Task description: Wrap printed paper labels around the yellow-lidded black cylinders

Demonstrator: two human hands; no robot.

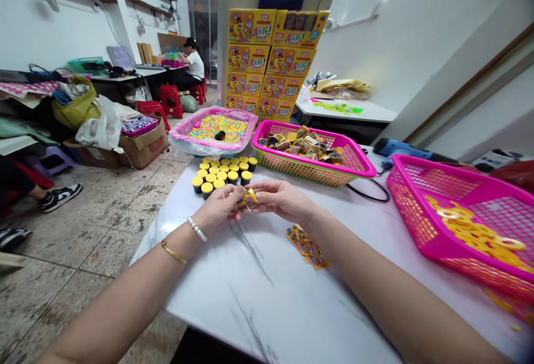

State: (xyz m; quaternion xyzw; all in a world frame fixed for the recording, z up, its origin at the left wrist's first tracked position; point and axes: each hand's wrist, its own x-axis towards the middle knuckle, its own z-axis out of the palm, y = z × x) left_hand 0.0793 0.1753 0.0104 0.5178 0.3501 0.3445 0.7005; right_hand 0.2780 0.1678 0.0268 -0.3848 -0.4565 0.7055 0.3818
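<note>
Over the white marbled table (267,291), my left hand (223,202) and my right hand (283,197) meet at a small yellow printed wrapper (247,198). The fingertips of both hands pinch it; whether anything is inside cannot be made out. Just beyond my left hand stand several dark little cups with yellow lids (211,177), grouped in rows. Beside my right forearm lies a loose pile of flat, colourful printed wrappers (307,246).
Behind the cups is a pink lined tub (189,137) of colourful pellets with a dark cup in it. A pink basket (308,170) holds wrapped cups; another basket (411,214) at right holds yellow rings. Printed boxes (271,66) are stacked behind. A person (194,63) sits far back.
</note>
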